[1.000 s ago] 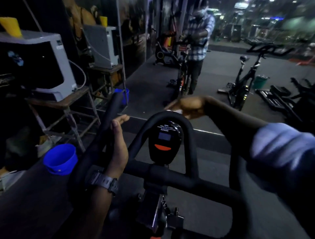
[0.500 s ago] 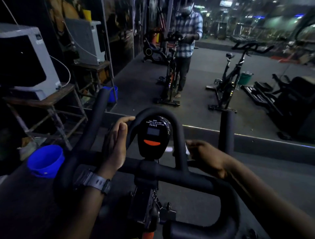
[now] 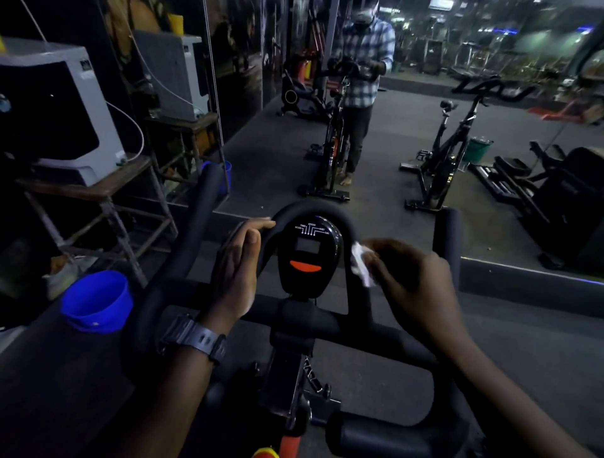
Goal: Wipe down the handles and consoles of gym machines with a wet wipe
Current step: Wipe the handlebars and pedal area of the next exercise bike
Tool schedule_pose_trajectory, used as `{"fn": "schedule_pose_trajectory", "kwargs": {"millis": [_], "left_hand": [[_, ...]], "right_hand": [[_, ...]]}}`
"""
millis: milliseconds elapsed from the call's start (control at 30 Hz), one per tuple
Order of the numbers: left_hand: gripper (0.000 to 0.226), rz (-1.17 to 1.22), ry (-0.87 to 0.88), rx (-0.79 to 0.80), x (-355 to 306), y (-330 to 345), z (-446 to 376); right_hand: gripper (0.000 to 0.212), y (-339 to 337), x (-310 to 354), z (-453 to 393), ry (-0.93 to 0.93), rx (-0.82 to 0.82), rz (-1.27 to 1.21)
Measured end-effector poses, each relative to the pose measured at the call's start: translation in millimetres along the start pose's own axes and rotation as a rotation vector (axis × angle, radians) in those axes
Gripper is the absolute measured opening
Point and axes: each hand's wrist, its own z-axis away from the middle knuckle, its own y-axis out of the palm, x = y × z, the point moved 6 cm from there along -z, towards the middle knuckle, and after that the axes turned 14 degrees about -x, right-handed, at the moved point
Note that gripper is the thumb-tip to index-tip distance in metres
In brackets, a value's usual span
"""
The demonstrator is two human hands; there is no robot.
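Item: wet wipe [image 3: 361,263], pinched in our right hand [image 3: 407,278], just right of the bike console [image 3: 307,255]. Our left hand [image 3: 237,264], fingers straight, rests on the loop handlebar [image 3: 346,222]. We judge the console lies leftward of the wipe; right hand nearer.

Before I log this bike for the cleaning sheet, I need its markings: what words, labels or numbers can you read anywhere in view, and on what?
"SCAN", "TIME", "SPEED", "DIST", "CAL": small white print on the console above its blank screen; small, so read with some doubt.
Small label on the grey machine at left: too blurred to read.
Bright signs far back in the gym: unreadable.
Wipe, handlebar, blue bucket: no text visible.
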Motion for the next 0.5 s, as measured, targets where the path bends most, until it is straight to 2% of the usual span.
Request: {"fn": "schedule_pose_trajectory", "kwargs": {"millis": [133, 233, 300, 367, 433, 500], "left_hand": [[0.062, 0.016, -0.028, 0.000, 1, 0, 1], [0.065, 0.026, -0.047, -0.001, 3, 0, 2], [0.068, 0.018, -0.047, -0.012, 1, -2, 3], [0.072, -0.001, -0.041, -0.024, -2, -3, 4], [0.072, -0.008, -0.039, -0.028, -5, -3, 4], [0.068, -0.001, -0.048, -0.025, -5, -3, 5]], "right_hand": [[0.019, 27, 43, -21, -0.210, -0.070, -0.110], [0.011, 26, 39, -6, -0.261, -0.113, -0.059], [0.006, 26, 30, 21, -0.283, -0.075, 0.005], [0.013, 29, 18, 41, -0.226, -0.037, -0.019], [0.022, 33, 4, 32, -0.027, -0.092, -0.159], [0.017, 40, -9, 5, 0.168, -0.172, -0.257]]}}
